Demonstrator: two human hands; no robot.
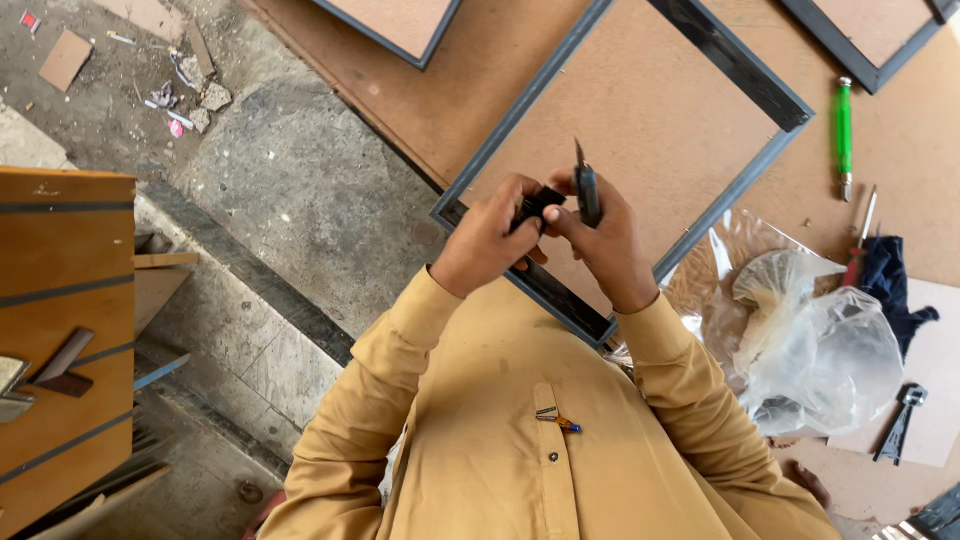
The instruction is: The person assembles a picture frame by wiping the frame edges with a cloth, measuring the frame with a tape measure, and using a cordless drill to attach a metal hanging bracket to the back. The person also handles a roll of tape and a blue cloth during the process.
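Note:
Both hands meet above a dark-framed brown board [640, 120] that lies on the floor. My right hand [600, 235] grips a black utility knife [586, 185] with its blade pointing up. My left hand [490, 240] pinches a small black piece [536, 205] right beside the knife's handle. The fingers of the two hands touch each other. Tan sleeves cover both arms.
A green-handled screwdriver [844, 130] and a red-handled tool [858, 250] lie at the right, near a dark cloth [890, 280], a crumpled clear plastic bag [820, 350] and a black metal tool [900, 425]. More framed boards [860, 30] lie above. A wooden cabinet [60, 330] stands at the left.

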